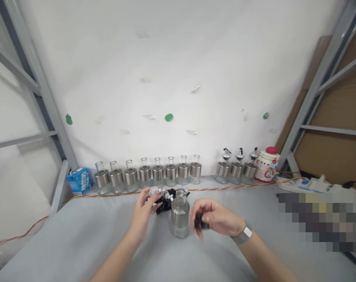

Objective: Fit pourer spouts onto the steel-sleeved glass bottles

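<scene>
A glass bottle point(180, 231) with a steel sleeve and an open neck stands upright between my hands. My left hand point(143, 209) is left of it, fingers curled round a round silver pourer top point(155, 190) beside a pile of black and silver pourer parts point(165, 203). To the bottle's right, my right hand point(216, 217) pinches a small black piece point(200, 221), probably a pourer part, though motion blurs it. That hand looks close to the bottle but apart from it.
Several open sleeved bottles point(157, 173) line the wall, and three with pourers point(237, 170) stand further right. A blue carton point(79, 181) sits at the left, a white-and-red jar point(267, 166) at the right. A twisted cable point(225, 189) crosses the grey table point(154, 254).
</scene>
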Motion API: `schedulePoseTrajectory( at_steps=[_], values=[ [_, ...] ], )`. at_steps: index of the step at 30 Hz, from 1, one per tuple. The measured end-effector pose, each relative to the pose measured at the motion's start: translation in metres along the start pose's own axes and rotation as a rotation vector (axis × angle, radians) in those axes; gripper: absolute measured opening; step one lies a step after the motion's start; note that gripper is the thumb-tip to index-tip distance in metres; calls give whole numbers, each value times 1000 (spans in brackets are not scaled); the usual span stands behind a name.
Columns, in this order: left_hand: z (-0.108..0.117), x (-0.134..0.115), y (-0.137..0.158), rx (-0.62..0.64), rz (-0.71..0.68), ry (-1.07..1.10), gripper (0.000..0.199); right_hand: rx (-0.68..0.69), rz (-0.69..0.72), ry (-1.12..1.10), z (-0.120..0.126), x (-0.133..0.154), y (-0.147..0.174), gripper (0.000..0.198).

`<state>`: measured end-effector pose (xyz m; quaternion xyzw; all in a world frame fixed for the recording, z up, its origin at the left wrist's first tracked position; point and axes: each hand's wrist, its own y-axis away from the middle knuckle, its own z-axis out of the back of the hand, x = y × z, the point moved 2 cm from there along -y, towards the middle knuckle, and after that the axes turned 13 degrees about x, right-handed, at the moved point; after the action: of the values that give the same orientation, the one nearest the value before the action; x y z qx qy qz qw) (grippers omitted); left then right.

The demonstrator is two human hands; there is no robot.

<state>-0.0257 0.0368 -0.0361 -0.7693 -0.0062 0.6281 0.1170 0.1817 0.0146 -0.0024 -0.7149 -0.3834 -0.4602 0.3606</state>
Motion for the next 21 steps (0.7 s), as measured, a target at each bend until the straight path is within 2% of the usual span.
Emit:
schedulePoseTrajectory(
  at_steps=[2, 4, 9, 15, 21],
  values=[
    [-4, -9, 6, 52, 99, 195, 30, 106, -154, 42, -7, -8, -3, 21],
    [-7, -15, 11, 76, 160, 251, 34, 100, -203, 83, -8, -16, -8, 19],
    [-14, -19, 15, 110, 149, 284, 31, -28, -167, 161, 3, -30, -19, 20],
    [-14, -18, 16, 110, 158, 268, 35, -213, -130, 180, 10, -28, -21, 20],
    [-17, -30, 20, 95, 138, 317, 37, -194, -6, 15, 2, -17, -19, 23]
  ],
)
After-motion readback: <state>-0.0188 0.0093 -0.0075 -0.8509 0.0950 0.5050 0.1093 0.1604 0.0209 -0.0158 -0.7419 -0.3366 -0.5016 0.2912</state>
